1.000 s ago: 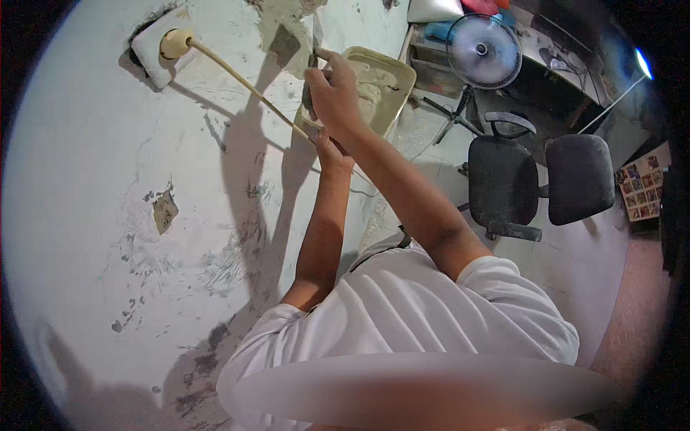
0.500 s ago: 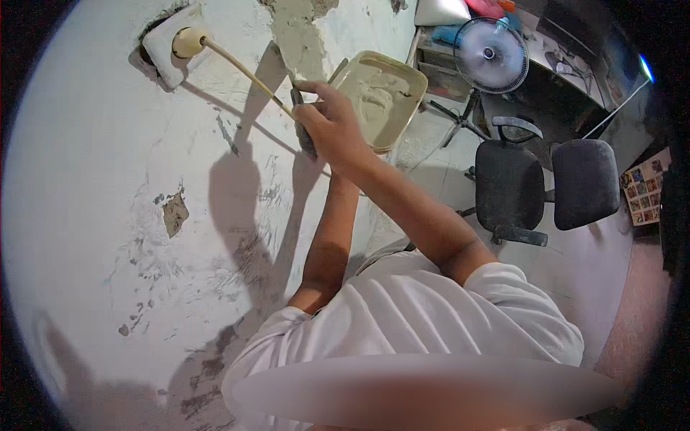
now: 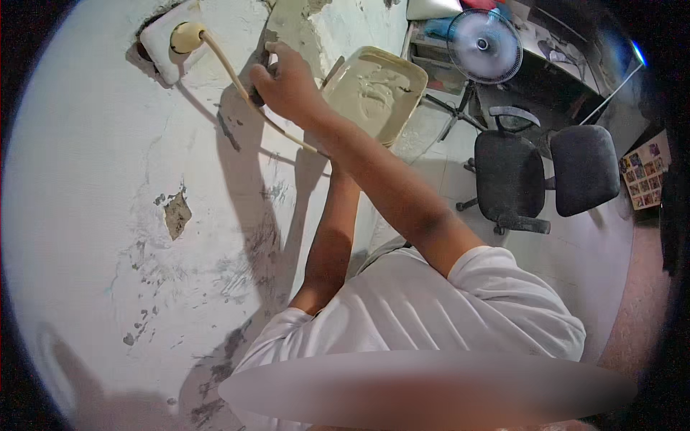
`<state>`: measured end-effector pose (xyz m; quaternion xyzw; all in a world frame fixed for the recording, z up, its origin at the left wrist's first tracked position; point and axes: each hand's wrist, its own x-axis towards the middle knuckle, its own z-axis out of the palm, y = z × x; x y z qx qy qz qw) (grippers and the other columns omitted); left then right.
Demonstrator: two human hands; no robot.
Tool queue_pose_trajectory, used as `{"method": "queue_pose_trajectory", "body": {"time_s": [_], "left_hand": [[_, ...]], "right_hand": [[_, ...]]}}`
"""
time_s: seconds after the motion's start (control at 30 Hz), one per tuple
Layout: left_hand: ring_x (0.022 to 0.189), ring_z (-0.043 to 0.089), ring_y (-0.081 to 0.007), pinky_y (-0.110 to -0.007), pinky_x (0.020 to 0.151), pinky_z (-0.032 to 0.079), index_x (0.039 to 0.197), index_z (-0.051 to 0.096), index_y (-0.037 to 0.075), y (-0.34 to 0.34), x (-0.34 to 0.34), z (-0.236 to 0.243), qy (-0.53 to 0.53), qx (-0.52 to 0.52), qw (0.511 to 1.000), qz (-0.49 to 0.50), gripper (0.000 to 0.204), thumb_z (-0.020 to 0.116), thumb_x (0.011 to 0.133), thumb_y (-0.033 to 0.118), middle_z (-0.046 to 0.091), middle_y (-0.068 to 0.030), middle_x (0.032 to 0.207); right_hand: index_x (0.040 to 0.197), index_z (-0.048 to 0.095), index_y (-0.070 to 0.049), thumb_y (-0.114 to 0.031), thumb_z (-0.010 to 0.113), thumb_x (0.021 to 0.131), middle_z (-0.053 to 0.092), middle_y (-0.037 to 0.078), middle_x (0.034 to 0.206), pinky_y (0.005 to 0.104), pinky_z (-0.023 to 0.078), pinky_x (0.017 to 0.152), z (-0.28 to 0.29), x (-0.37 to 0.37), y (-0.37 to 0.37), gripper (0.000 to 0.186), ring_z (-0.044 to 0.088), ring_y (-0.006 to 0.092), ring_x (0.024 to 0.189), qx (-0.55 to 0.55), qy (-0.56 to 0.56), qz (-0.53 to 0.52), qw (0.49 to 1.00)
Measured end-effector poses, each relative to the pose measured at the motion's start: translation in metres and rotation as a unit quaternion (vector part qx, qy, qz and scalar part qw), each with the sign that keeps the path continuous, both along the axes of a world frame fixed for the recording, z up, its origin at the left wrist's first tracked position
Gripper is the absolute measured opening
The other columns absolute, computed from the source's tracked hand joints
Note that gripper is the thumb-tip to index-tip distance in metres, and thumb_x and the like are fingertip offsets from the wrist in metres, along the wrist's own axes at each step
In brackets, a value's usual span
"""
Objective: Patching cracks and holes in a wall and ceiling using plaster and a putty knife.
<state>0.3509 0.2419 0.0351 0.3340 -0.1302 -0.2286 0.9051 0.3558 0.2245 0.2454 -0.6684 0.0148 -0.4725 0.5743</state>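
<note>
My right hand (image 3: 291, 82) is closed around a dark trowel (image 3: 256, 98), mostly hidden by the fingers and seen nearly edge-on. It is up at the wall (image 3: 93, 237), just below a strip of grey-beige plaster (image 3: 293, 25). A cream cable (image 3: 237, 85) passes close by the trowel, running from a round plug (image 3: 187, 37) in a white socket box (image 3: 162, 54). To the right of the hand is a rectangular tub (image 3: 415, 100) with wet plaster (image 3: 374, 90) inside. My left forearm (image 3: 334, 230) rises behind the right one, which hides the left hand.
A diamond-shaped bare patch (image 3: 177, 215) breaks the wall lower left. Right of the tub stand a pedestal fan (image 3: 483, 44) and a dark office chair (image 3: 509, 176) on the tiled floor. Behind the fan is a cluttered desk (image 3: 543, 50).
My right hand has moved up and left with the trowel, away from the tub and toward the plaster strip. The cable now sags in more of a curve.
</note>
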Motion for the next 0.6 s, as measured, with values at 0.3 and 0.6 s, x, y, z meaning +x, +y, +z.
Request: {"method": "queue_pose_trajectory", "body": {"time_s": [0.3,0.6], "left_hand": [[0.105,0.059,-0.0261,-0.04,0.089,0.05,0.131,0.046,0.007,-0.004,0.008,0.023,-0.205,0.147,0.964,0.083,0.039,0.046,0.099,0.03,0.058,-0.0106,0.116],[0.105,0.059,-0.0262,-0.04,0.09,0.05,0.131,0.046,0.007,-0.012,-0.01,0.037,-0.398,0.28,0.853,0.189,0.039,0.045,0.099,0.03,0.058,-0.0107,0.117]], "right_hand": [[0.125,0.046,0.011,-0.013,0.059,0.085,0.064,0.013,0.071,0.0282,0.047,0.053,0.0,-0.05,0.004,0.048,0.06,0.0132,0.059,0.041,0.046,0.158,0.986],[0.121,0.052,0.006,-0.009,0.058,0.081,0.064,0.012,0.067,0.0297,0.045,0.05,-0.016,-0.091,-0.017,0.043,0.056,0.0123,0.057,0.172,0.038,0.163,0.971]]}}
